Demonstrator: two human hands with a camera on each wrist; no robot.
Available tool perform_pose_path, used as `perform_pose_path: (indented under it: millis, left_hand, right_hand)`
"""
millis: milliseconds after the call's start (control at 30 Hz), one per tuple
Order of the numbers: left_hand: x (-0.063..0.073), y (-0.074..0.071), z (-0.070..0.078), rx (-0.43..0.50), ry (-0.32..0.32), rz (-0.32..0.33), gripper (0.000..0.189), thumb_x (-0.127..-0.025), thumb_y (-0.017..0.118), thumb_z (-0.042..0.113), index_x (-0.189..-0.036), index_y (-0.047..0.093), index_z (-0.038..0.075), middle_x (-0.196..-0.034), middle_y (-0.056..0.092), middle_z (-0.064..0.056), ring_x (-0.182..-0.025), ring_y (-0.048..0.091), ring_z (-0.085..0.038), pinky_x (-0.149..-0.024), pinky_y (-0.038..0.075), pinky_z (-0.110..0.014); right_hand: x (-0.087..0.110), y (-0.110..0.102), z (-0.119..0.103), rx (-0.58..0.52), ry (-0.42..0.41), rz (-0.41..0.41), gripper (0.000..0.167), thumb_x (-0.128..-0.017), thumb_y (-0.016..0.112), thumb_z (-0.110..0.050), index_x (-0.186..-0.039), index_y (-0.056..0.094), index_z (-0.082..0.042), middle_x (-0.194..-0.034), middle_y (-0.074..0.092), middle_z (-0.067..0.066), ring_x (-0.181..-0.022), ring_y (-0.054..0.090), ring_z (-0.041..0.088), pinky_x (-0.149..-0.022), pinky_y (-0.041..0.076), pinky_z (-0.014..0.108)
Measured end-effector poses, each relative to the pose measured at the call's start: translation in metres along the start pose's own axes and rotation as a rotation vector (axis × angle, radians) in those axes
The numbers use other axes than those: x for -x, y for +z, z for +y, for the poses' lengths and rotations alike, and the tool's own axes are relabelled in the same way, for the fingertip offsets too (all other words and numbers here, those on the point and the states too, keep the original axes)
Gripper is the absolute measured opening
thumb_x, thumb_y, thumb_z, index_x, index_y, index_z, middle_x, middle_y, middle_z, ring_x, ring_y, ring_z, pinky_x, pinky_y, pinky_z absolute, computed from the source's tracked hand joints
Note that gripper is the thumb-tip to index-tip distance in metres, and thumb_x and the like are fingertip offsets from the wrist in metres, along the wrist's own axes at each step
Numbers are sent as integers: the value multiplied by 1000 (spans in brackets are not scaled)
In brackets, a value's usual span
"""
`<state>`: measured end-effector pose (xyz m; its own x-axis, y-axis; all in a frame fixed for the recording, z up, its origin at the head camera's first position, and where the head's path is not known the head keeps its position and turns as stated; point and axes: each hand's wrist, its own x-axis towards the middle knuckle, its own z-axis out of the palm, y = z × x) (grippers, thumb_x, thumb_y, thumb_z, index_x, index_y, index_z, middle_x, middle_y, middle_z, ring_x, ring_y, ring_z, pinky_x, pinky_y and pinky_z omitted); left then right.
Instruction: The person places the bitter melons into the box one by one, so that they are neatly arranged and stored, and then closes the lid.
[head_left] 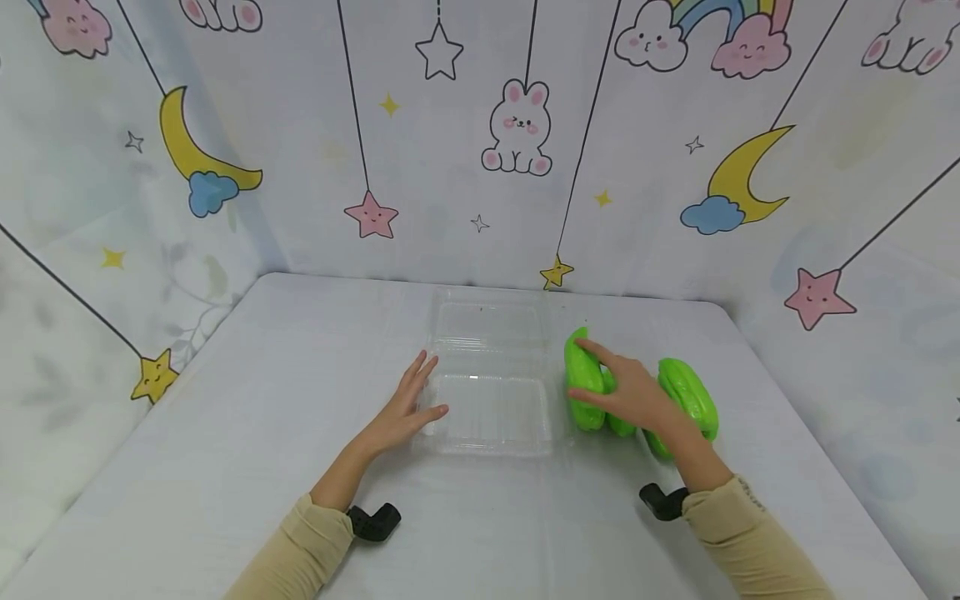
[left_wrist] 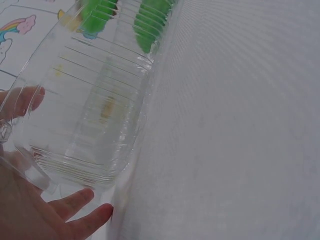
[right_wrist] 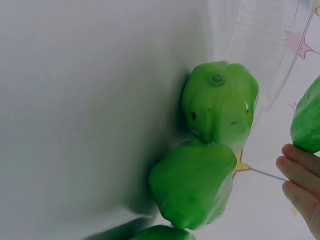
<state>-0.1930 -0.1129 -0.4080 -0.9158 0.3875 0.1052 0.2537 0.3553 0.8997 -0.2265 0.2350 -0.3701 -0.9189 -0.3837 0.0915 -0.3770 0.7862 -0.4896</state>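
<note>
From here the right grip (head_left: 630, 392) is clamped on one green vegetable (head_left: 582, 379), just right of the clear box (head_left: 491, 417); the left grip (head_left: 401, 417), spread wide, is at the box's left edge; other green vegetables (head_left: 692, 396) lie on the desk (head_left: 225, 433)

Bright green produce (head_left: 583, 375) sits toward four o'clock in the head view — brown specks (right_wrist: 194, 115) dot one piece. The box (head_left: 491, 408) at six is colourless, the tablecloth (head_left: 285, 392) plain white, the sleeves (head_left: 296, 550) tan. The white backdrop (head_left: 292, 100) carries yellow moons (head_left: 177, 133) at ten and two — plus pink stars (head_left: 371, 217).
</note>
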Motion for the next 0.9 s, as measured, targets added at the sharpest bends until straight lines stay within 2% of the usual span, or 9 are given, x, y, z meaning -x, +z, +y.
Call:
perform_pose_path:
  millis: [333,900]
  left_hand:
    - [0,-1,-1,17,14,-6,74,-90,56,10,-147,9,3,-150,-10,-18,-131,15,-48,-98,22,-63]
    - [0,-1,-2,24,8,-3,75,-89,56,10,-147,8,4,-151,-10,-17,-131,15,-47,-98,21,-64]
  right_hand:
    - [-4,7,-10,-15,-35,9,81,-78,63,-56,-144,29,-24,-142,36,13,-127,35,35,-97,33,55]
    - [-13,21,-26,-37,-45,14,81,-76,63,-59,-143,30,-28,-141,39,11,-126,38,33,-97,35,53]
